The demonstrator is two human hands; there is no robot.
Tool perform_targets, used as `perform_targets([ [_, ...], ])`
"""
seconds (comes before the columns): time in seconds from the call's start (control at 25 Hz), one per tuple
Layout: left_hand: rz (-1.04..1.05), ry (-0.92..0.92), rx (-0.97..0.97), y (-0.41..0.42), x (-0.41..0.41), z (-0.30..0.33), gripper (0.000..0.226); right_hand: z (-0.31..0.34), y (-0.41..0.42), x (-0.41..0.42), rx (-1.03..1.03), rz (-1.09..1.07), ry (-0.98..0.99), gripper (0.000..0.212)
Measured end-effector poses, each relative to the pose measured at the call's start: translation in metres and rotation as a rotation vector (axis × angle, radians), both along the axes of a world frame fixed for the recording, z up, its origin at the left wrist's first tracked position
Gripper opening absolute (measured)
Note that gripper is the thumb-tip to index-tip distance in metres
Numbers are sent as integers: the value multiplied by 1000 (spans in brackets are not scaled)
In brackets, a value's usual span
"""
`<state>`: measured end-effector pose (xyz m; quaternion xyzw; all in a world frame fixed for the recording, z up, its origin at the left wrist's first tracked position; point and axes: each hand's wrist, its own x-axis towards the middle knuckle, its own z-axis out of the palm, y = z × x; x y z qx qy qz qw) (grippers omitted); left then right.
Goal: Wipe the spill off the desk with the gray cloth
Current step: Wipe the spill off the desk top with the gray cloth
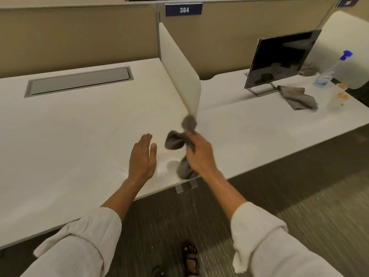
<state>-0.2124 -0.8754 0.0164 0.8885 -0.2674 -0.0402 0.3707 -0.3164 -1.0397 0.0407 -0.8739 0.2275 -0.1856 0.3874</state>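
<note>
My right hand (199, 154) is shut on a gray cloth (175, 141), holding it bunched and blurred just above the white desk (79, 132) near its front edge, at the foot of the white divider panel (179, 72). The cloth's ends hang out above and below the hand. My left hand (141, 158) hovers flat and open over the desk just left of the cloth, holding nothing. I cannot make out a spill on the desk surface.
A gray cable tray lid (79, 80) is set into the desk at the back left. On the neighbouring desk to the right stand a tilted monitor (279, 58), a spray bottle (327, 74), two plastic cups (339, 96) and another gray cloth (297, 96).
</note>
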Motion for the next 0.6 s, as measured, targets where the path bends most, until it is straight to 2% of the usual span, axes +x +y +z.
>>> perform_targets([
  [0.08, 56, -12, -19, 5, 7, 0, 55, -28, 37, 33, -114, 145, 190, 42],
  [0.16, 92, -29, -2, 8, 14, -5, 56, -57, 69, 52, -352, 280, 340, 51],
  [0.24, 114, -33, 39, 14, 19, -14, 56, -76, 90, 59, -437, 392, 347, 75],
  [0.32, 138, -31, 76, 16, 25, -23, 57, -89, 95, 68, -469, 457, 306, 83],
  [0.44, 182, -24, 69, 8, 35, -25, 56, -98, 76, 98, -502, 464, 292, 64],
  [0.6, 112, -102, 48, -12, 47, -18, 47, -97, 28, 141, -400, 301, 323, 45],
])
